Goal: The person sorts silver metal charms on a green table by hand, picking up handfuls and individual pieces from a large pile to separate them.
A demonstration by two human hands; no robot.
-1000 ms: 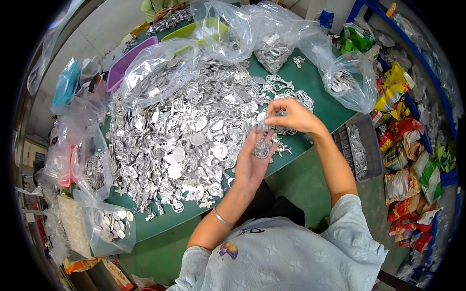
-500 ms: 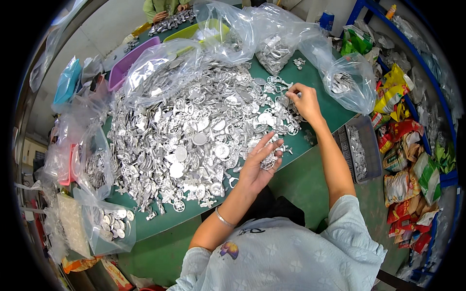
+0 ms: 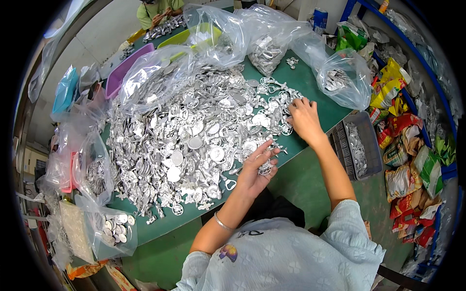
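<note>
Head view: a big heap of silvery metal pieces [image 3: 194, 140] covers the green table [image 3: 315, 106]. The left hand [image 3: 257, 167] sits at the heap's near edge, palm up, fingers loosely curled and cupping a small cluster of metal pieces [image 3: 266, 167]. A second ago both hands met over that cluster; since then the right hand [image 3: 303, 119] has swung out to the heap's far right edge, and it now rests there, fingers together, pressing down on loose pieces, so another piece seems to be being picked. Clear plastic bags [image 3: 340, 82] of similar parts ring the table; a grey crate [image 3: 359, 150] stands just right of it.
</note>
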